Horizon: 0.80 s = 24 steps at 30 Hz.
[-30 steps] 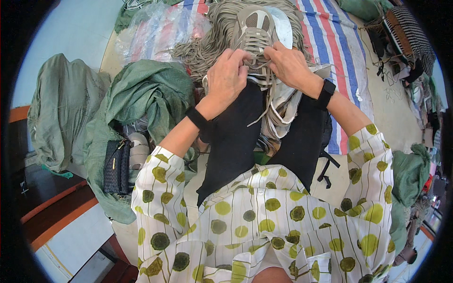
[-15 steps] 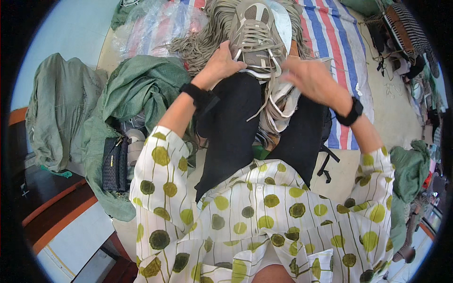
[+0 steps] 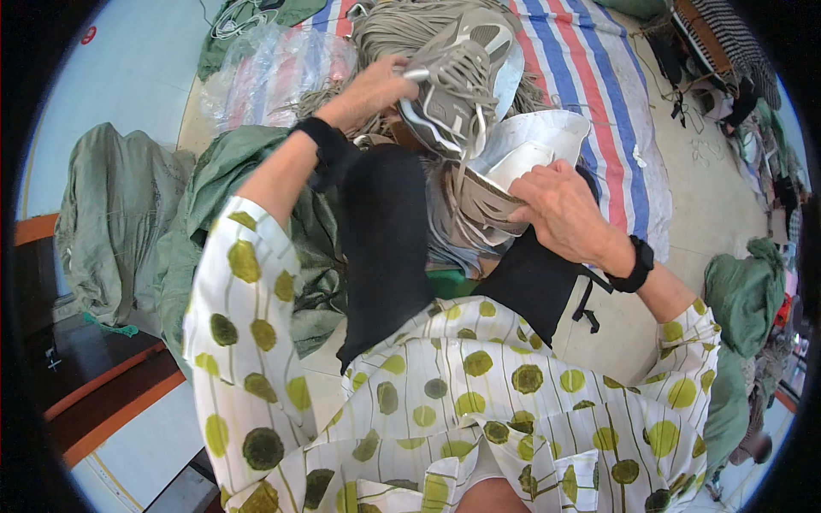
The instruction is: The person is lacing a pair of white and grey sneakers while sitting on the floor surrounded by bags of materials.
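A grey-beige sneaker upper (image 3: 446,101) with laces through its eyelets lies tilted over my knees, its toe pointing away. My left hand (image 3: 376,92) grips it at the white-edged collar, thumb inside the opening. Below and to the right of it is a second sneaker upper (image 3: 484,208), with its white lining turned up and laces hanging over it. The fingers of my right hand (image 3: 560,209) are closed on that one's edge. Part of the second upper is hidden beneath the first and behind my fingers.
A heap of beige shoelaces (image 3: 389,36) lies beyond my knees on a striped sheet (image 3: 590,94). Clear plastic bags (image 3: 278,73) are at the far left. Green sacks (image 3: 111,214) stand to the left, and another green sack (image 3: 742,295) is at the right.
The first upper has tilted and shifted left with my left hand. My right hand has moved down from its collar to the second upper, whose white lining now shows spread open.
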Each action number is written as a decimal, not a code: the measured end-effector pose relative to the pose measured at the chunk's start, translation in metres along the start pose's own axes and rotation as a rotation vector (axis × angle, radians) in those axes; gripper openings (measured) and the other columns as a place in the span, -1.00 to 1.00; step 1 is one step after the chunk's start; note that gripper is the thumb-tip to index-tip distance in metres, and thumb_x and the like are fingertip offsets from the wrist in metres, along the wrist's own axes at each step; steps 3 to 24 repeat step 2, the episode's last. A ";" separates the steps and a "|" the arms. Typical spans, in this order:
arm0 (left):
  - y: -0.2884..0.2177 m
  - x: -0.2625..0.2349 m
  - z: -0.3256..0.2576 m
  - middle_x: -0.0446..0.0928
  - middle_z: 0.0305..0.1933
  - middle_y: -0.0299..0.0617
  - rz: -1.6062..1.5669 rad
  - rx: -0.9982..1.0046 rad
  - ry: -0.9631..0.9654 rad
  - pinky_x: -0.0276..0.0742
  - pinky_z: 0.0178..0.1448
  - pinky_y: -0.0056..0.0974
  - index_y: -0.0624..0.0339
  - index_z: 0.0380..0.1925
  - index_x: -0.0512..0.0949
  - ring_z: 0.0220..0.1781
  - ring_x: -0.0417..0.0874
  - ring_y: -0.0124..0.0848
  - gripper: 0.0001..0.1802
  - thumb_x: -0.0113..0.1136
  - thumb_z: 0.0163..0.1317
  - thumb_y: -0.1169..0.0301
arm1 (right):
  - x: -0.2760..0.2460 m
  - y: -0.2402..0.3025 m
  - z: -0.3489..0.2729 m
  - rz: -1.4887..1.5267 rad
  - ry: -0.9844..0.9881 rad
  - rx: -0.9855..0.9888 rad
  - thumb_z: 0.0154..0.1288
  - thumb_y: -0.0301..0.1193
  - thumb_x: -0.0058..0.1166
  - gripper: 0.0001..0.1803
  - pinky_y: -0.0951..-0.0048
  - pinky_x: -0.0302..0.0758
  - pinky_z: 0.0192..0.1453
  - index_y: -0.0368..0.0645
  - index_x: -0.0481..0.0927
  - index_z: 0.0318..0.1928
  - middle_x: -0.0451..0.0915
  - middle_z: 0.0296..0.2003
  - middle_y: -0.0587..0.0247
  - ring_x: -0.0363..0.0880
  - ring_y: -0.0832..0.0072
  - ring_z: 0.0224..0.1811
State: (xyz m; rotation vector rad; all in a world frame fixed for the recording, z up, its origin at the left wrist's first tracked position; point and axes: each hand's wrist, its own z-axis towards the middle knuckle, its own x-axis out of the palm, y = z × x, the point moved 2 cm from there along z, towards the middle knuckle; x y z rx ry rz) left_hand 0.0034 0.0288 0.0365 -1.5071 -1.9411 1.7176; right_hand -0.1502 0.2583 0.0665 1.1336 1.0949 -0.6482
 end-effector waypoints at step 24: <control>-0.010 -0.010 0.015 0.42 -0.12 -0.08 -0.005 -0.013 -0.005 0.47 -0.04 -0.21 0.14 0.10 0.28 -0.13 0.49 -0.29 -0.34 0.10 -0.12 0.34 | -0.019 0.002 0.000 0.032 -0.001 0.094 -0.01 -0.46 0.06 -0.87 0.28 0.23 -0.19 -0.15 0.45 -0.39 0.48 -0.44 0.15 0.44 0.26 -0.26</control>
